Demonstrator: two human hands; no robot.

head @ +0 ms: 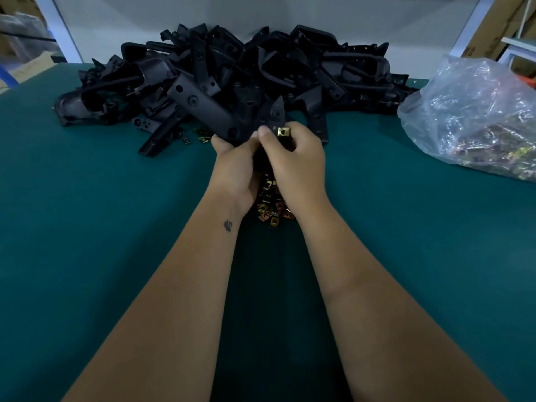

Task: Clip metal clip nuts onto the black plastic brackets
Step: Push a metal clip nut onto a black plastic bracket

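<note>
Above the green table (87, 227), two hands (272, 161) grip one bracket (208, 111), the right pinching one clip nut (283, 131).

A dark teal work surface (87, 227) spreads out on both sides of my hands and runs away from me to a pale grey-white wall panel (261, 13) beyond my fingertips. Two light upright frame posts flank that panel, one far off to my left (62, 30), one far off to my right (471, 27). Past the left post, blurred cardboard boxes (20, 33) are stacked beside the table's far corner. Past the right post, brown cartons (499, 24) lean behind a pale shelf edge (519, 42). The light is dim and cool, brightest on the wall panel ahead, with the tabletop darkening toward me.
</note>
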